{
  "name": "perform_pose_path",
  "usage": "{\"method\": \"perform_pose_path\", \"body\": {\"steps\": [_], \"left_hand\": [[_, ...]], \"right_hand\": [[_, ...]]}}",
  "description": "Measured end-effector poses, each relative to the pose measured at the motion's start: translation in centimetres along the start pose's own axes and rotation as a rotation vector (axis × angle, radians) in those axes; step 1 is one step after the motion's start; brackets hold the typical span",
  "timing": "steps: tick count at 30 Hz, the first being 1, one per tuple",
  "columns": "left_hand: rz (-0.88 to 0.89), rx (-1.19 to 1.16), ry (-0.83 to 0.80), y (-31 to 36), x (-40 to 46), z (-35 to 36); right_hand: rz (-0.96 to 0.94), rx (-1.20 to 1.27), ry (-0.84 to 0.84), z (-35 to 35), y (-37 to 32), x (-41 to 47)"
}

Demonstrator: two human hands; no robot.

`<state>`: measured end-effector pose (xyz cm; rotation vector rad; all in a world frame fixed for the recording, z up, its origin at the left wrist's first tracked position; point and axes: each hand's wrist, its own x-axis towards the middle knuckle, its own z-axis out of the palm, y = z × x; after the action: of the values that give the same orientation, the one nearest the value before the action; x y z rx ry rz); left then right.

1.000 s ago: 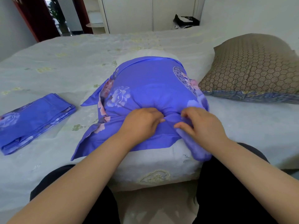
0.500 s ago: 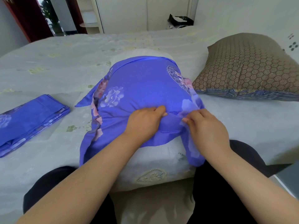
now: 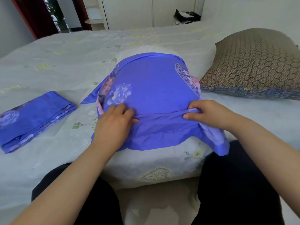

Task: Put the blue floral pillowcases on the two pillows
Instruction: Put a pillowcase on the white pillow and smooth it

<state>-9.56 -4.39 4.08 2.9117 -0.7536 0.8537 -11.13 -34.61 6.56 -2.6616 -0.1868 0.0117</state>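
A blue floral pillowcase [image 3: 151, 88] covers most of a white pillow [image 3: 151, 49] lying on the bed in front of me; the pillow's far end sticks out bare. My left hand [image 3: 113, 122] grips the near fold of the case on its left side. My right hand [image 3: 209, 114] pinches the same fold at its right corner, the fabric stretched taut between them. A second blue floral pillowcase [image 3: 34, 117] lies folded on the bed to the left. A brown honeycomb-patterned pillow [image 3: 256, 62] rests at the right.
The bed [image 3: 65, 59] has a pale embroidered sheet, and its near edge is at my knees. A black and white bag [image 3: 186, 16] sits beyond the bed's far side, by white wardrobe doors. A dark red door frame stands at the far left.
My hands have moved apart from the middle of the case, left going left and right going right, pulling the near fold flat and taut.
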Motion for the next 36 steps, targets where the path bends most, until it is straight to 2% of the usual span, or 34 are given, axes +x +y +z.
{"method": "perform_pose_path", "body": {"steps": [2,5,7,9,12,14,17,19,21,24,27,29,31,33,35,36], "left_hand": [[-0.119,0.021,0.032,-0.6,-0.6,-0.8],[-0.289,-0.047,0.088,0.2,0.3,-2.6],[-0.456,-0.233,0.113,0.8,1.7,-3.1],[-0.54,-0.507,0.079,1.2,3.2,-2.8],[-0.477,-0.721,-0.053,-0.1,4.7,-2.2],[-0.412,-0.736,-0.13,-2.0,5.4,-2.1],[-0.313,-0.564,-0.31,-3.6,5.5,-1.3],[-0.318,-0.472,-0.406,-4.2,5.3,-0.4],[-0.324,-0.504,-0.417,-4.9,4.9,-0.2],[-0.348,-0.571,-0.306,-5.5,4.3,-0.3],[-0.369,-0.411,-0.135,-4.5,3.4,-0.1],[-0.148,-0.182,0.084,-3.7,2.7,0.0],[0.088,-0.055,0.261,-2.0,2.0,0.3],[0.143,-0.078,0.259,0.6,1.3,0.4],[0.081,-0.137,0.105,2.7,0.4,0.6],[0.068,-0.126,0.023,3.0,0.0,1.0]], "right_hand": [[-0.028,0.0,0.065,0.2,-0.6,-0.3],[-0.059,0.007,0.355,1.2,-2.9,-1.2],[0.031,0.028,0.468,2.2,-5.1,-1.3],[0.025,0.168,0.477,2.9,-6.8,-0.9],[-0.092,0.338,0.329,1.2,-6.5,0.3],[-0.014,0.438,0.136,-0.7,-4.1,1.4],[0.08,0.358,-0.052,-1.5,-1.8,2.1],[0.071,0.305,-0.086,-0.7,-1.2,2.5],[0.042,0.259,-0.076,-0.4,-1.1,2.2],[0.006,0.195,-0.07,-0.4,-0.5,1.2],[0.059,0.144,-0.031,0.3,-0.2,0.5],[0.075,0.071,0.041,0.7,-0.6,0.0],[0.021,-0.079,0.167,1.2,-1.6,-0.3],[-0.099,-0.159,0.307,1.7,-3.0,-0.4],[-0.203,-0.138,0.352,2.1,-3.9,0.2],[-0.188,-0.109,0.326,2.2,-4.0,0.8]]}}
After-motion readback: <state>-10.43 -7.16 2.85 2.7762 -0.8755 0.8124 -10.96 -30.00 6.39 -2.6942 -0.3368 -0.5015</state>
